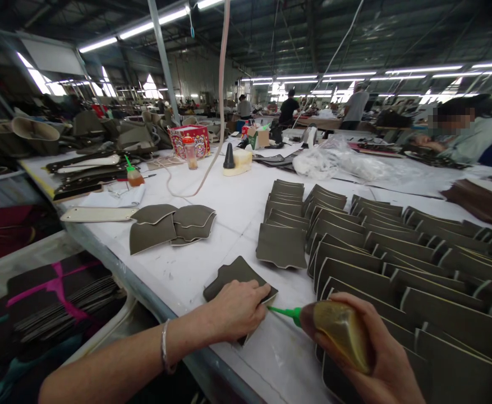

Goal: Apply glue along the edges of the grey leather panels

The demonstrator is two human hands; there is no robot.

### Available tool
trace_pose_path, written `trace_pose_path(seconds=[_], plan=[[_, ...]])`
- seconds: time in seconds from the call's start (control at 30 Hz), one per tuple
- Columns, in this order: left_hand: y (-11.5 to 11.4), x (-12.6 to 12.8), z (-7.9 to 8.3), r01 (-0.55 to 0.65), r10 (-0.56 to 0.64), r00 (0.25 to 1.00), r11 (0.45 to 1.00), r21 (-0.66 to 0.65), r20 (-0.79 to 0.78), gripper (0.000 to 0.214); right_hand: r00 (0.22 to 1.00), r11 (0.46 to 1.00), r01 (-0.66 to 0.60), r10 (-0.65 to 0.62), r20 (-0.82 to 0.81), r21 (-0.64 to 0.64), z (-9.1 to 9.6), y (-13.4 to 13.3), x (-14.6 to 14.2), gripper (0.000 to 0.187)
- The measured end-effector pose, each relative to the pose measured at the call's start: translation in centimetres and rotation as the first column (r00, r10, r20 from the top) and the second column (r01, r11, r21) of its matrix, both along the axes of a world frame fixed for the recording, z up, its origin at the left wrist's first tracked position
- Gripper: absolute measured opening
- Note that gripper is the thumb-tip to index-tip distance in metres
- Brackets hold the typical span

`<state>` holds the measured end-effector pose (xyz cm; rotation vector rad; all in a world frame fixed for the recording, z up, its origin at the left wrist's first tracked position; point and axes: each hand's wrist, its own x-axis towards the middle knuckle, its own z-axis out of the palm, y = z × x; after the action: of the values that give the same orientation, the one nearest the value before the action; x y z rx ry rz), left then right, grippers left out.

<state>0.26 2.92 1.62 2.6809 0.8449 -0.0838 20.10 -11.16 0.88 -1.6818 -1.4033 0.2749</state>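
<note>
My left hand (239, 306) presses on a dark olive leather panel (234, 272) near the table's front edge, its fingers bent over the panel's right side. A squeeze bottle of amber glue (342, 331) lies tilted in my right hand (382, 353), which is wrapped round it. The bottle's green nozzle (285, 312) points left, its tip close to the panel edge by my left fingers. Whether the tip touches the panel I cannot tell. Another panel (281, 245) lies flat just beyond. To the right stand rows of overlapping panels (350, 261) with pale edges.
Several loose panels (172, 224) lie at left beside a cream strip (98, 214). Further back are a second green-tipped bottle (134, 176), a red patterned box (191, 140), a hanging hose (221, 84) and clear plastic (342, 160). A co-worker (473, 134) sits at far right.
</note>
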Motion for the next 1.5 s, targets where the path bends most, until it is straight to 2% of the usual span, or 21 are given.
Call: trace_pose_path(seconds=[0.07, 0.2, 0.37, 0.53, 0.7, 0.87, 1.0, 1.03, 1.13, 1.17, 1.3, 1.43, 1.5], plan=[[0.0, 0.0, -0.1, -0.003, 0.003, 1.0, 1.0, -0.001, 0.003, 0.041, 1.0, 1.0, -0.015, 0.015, -0.023, -0.006, 0.2, 0.1, -0.1, 0.038], [0.0, -0.1, -0.1, 0.007, -0.007, 1.0, 1.0, 0.004, 0.002, 0.041, 0.999, 0.999, 0.048, -0.048, -0.02, 0.008, 0.1, 0.3, 0.2, 0.039], [0.0, -0.3, -0.2, 0.008, -0.008, 1.0, 1.0, -0.007, 0.019, 0.042, 0.995, 0.994, -0.082, 0.077, -0.07, -0.075, -0.5, 0.0, 0.4, 0.041], [0.2, -0.3, -0.5, 0.007, -0.006, 0.999, 1.0, -0.02, 0.04, 0.043, 0.995, 0.997, 0.045, -0.051, -0.089, -0.062, -0.9, -0.3, 0.4, 0.042], [0.2, -0.5, -0.9, 0.002, 0.0, 0.999, 1.0, -0.024, 0.049, 0.044, 0.985, 0.991, -0.08, 0.062, -0.158, -0.11, -1.3, -0.9, -0.4, 0.042], [-0.1, -0.6, -0.7, -0.003, 0.004, 0.999, 1.0, -0.009, 0.043, 0.044, 0.994, 0.994, -0.03, 0.019, -0.107, -0.104, -1.4, -1.1, -0.4, 0.042], [-0.2, -0.5, -0.5, -0.008, 0.009, 0.999, 1.0, -0.017, 0.041, 0.044, 0.966, 0.976, -0.159, 0.121, -0.228, -0.152, -1.3, -1.4, -0.8, 0.044], [-0.2, -0.5, -0.6, -0.01, 0.011, 0.999, 1.0, -0.018, 0.043, 0.044, 0.963, 0.977, -0.143, 0.1, -0.249, -0.159, -1.1, -1.4, -1.2, 0.045], [-0.1, -0.6, -0.7, -0.015, 0.016, 0.998, 1.0, -0.02, 0.053, 0.044, 0.971, 0.989, 0.033, -0.066, -0.231, -0.144, -0.7, -1.5, -2.2, 0.044], [-0.1, -0.6, -0.7, -0.015, 0.016, 0.998, 1.0, -0.02, 0.055, 0.044, 0.967, 0.989, 0.057, -0.089, -0.24, -0.138, -0.6, -1.5, -2.5, 0.044], [-0.1, -0.6, -0.7, -0.02, 0.021, 0.999, 1.0, -0.022, 0.048, 0.044, 0.933, 0.989, -0.046, -0.009, -0.361, -0.143, -0.6, -1.5, -3.0, 0.048], [-0.2, -0.6, -0.8, -0.021, 0.023, 0.998, 0.999, -0.041, 0.055, 0.043, 0.963, 0.988, 0.073, -0.105, -0.249, -0.133, -0.5, -1.3, -2.8, 0.047], [-0.2, -0.6, -0.8, -0.024, 0.027, 0.998, 0.999, -0.046, 0.061, 0.044, 0.967, 0.991, 0.065, -0.091, -0.236, -0.119, -0.5, -1.3, -2.8, 0.045]])
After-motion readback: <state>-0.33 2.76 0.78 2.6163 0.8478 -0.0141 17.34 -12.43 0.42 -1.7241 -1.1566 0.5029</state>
